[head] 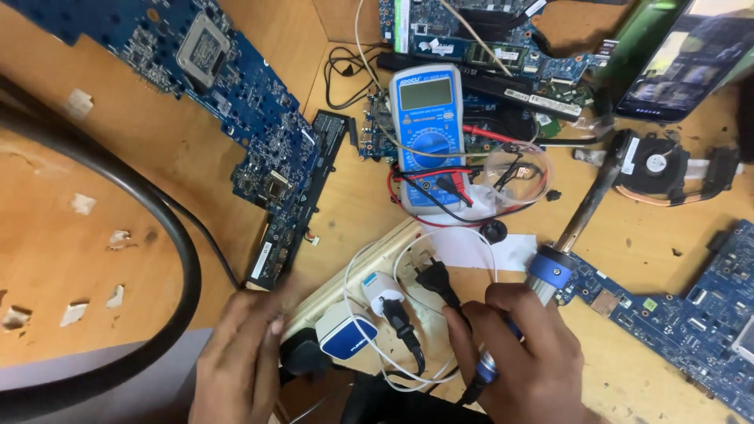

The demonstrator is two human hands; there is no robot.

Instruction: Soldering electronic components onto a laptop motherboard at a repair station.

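Hands [377, 357] on smooth plastic power strip [357, 279]

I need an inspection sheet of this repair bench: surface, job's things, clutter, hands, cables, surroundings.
Surface: wooden bench, worn, with white paper scraps stuck on.
Job's things: blue-handled soldering iron; black plug; white power strip.
Clutter: blue circuit boards, multimeter, cooling fan.
Hands: right hand holds the soldering iron and touches the black plug; left hand rests at the power strip's end.
Cables: thick black cable, white charger cables, red and black probe leads.
Surroundings: dark screen at top right.
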